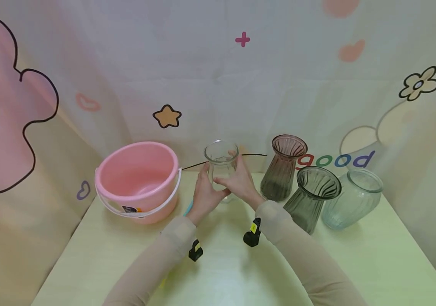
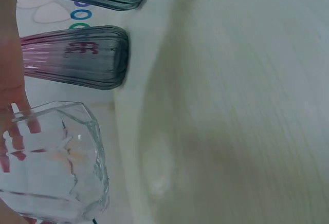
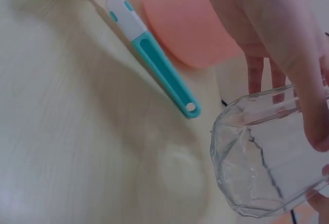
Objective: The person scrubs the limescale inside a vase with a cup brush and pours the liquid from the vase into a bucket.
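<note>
Both hands grip a clear glass vase (image 1: 221,166) with a round flared rim, upright near the back of the table. My left hand (image 1: 207,193) wraps its left side and my right hand (image 1: 239,180) wraps its right side, thumbs toward me. In the right wrist view the right hand (image 3: 288,44) curls round the vase (image 3: 257,157), whose faceted base hangs over the table. The left wrist view shows the same faceted vase (image 2: 56,162) with fingers (image 2: 18,142) behind its glass.
A pink bucket (image 1: 137,197) with a white handle stands left. A sponge brush with a teal handle (image 3: 162,72) lies beside it. To the right stand a reddish ribbed vase (image 1: 281,172), a dark grey one (image 1: 306,208) and a pale blue one (image 1: 349,204). A printed curtain (image 1: 218,85) hangs behind.
</note>
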`<state>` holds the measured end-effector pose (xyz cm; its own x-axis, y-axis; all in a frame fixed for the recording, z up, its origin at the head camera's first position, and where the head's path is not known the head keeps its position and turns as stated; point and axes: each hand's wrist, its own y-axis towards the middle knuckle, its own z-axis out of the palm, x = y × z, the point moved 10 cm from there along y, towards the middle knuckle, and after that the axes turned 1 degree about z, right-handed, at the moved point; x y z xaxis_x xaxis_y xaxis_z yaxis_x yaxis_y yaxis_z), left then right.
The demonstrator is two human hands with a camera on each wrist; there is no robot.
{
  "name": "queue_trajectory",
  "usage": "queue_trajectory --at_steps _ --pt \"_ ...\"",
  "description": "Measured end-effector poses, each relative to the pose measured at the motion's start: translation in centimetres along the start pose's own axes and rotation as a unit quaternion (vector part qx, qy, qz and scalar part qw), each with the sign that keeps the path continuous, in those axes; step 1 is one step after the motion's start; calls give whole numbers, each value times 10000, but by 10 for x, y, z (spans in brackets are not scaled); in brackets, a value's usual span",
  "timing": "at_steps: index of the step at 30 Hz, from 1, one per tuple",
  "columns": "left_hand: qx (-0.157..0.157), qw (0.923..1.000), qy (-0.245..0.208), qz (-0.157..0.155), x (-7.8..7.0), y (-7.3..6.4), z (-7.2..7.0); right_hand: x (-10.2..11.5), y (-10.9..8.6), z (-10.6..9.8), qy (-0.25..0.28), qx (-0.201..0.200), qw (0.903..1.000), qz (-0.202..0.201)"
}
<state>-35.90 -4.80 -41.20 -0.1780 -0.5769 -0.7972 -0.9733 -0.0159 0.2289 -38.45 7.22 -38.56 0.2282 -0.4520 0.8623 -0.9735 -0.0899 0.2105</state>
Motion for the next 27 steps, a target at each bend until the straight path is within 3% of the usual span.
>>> queue_trajectory --at_steps 9,27 --pt "4 9994 328 -93 17 9 15 -27 4 12 70 -91 9999 40" --pt "6 9990 438 89 33 31 12 -33 24 30 -191 133 9995 235"
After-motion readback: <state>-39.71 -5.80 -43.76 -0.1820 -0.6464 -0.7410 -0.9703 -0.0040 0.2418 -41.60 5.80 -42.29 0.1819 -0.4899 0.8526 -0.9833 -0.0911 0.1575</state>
